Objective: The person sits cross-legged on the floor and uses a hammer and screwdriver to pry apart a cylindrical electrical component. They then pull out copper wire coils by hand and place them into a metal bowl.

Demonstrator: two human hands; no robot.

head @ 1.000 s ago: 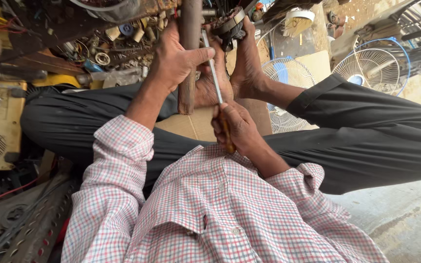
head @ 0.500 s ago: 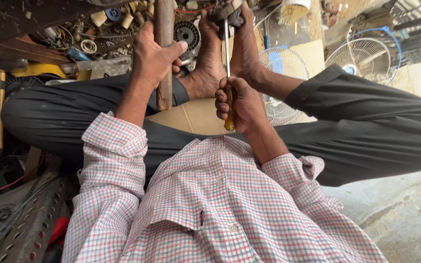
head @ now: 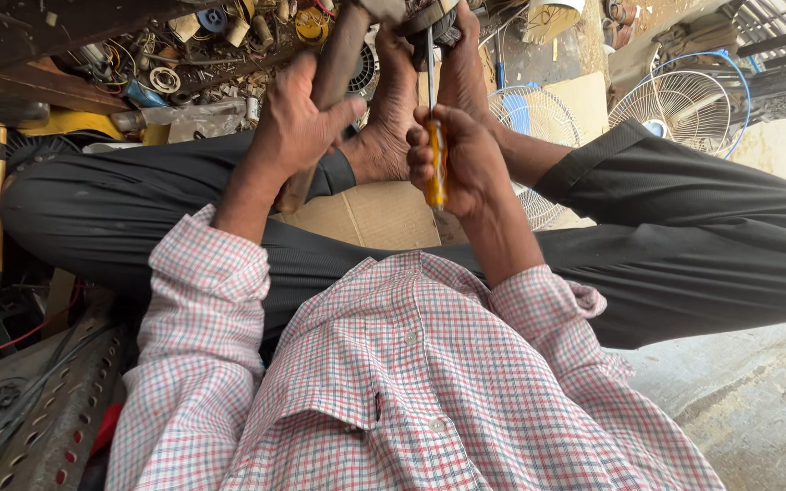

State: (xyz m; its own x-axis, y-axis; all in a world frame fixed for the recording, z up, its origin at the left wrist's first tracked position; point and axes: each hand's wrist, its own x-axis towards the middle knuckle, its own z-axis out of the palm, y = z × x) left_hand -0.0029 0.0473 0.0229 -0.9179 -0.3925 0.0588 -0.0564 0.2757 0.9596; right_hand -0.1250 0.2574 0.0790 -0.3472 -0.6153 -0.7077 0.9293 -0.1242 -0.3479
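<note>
Here, my left hand [head: 297, 127] wrapped the stiff, heavy-looking hammer handle [head: 320, 118] mid-shaft while my right hand [head: 466, 159] closed on the yellow screwdriver [head: 435, 164] grip, blade up between my feet [head: 420, 100].

The floor [head: 757, 418] is bare and gray at one side. A flat piece of cardboard [head: 379, 216] lies on it. Two fan cages [head: 675, 100] and many small metal parts [head: 175, 68] lie on it too.
</note>
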